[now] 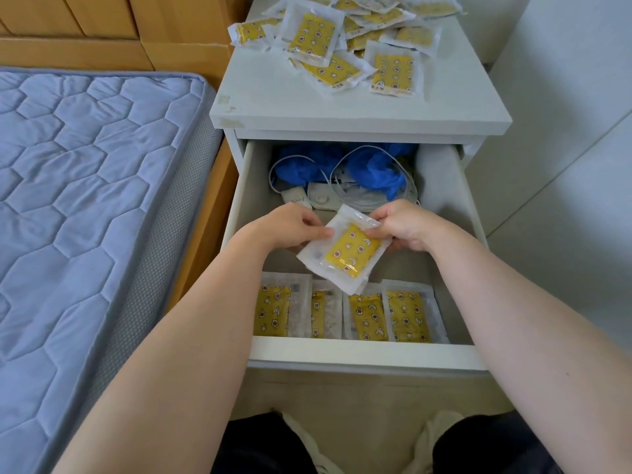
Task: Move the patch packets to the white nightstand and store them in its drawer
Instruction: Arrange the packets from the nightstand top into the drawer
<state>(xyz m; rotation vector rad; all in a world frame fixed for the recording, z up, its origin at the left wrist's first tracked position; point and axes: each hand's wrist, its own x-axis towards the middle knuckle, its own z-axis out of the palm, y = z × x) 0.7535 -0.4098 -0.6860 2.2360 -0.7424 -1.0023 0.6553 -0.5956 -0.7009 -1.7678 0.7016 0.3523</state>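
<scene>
**Both hands on a packet above the open drawer**

The blue quilted mattress point(85, 200) filled the left side, and beside it stood the white nightstand point(273, 104) with its drawer point(359, 350) pulled well out. A loose pile of packets point(342, 39) lay on the nightstand top, so plenty was left to store. Four packets made a filed row point(369, 316) upright against the drawer's front wall. At the back sat crumpled blue plastic point(372, 169) and a coiled white cable point(342, 172).

Over the middle of the drawer hung the held packet point(345, 254), tilted, perhaps with a second one under it. It was a clear, glossy pouch with white borders around a yellow patch printed with small stars and moons.

The left hand point(284, 227) pinched its left edge, thumb on top. The right hand point(403, 227) pinched the upper right corner, fingers curled.

By the look of it, it was very light, thin and floppy, and the film was probably slick. The sealed white border looked the safest place to grip, since it was flat and clear of the patch.
</scene>
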